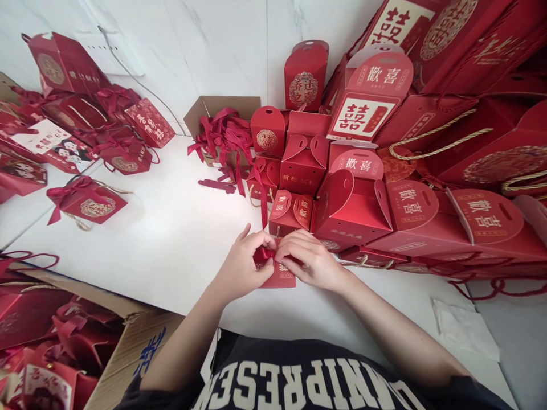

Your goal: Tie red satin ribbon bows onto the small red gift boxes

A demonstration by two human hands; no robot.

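A small red gift box with gold characters lies on the white table in front of me, close to its front edge. At its top is a red ribbon, bunched between my two hands. My left hand pinches the ribbon from the left, thumb and fingers curled over the box. From the right, my right hand closes its fingertips on the ribbon too, its fingers bent over the box. Part of the box and most of the ribbon are hidden under my fingers.
Behind my hands stands an open carton heaped with loose red ribbons. Red boxes are stacked along the right. Ribbon-tied boxes sit on the left of the white table. A cardboard box of red boxes is at lower left.
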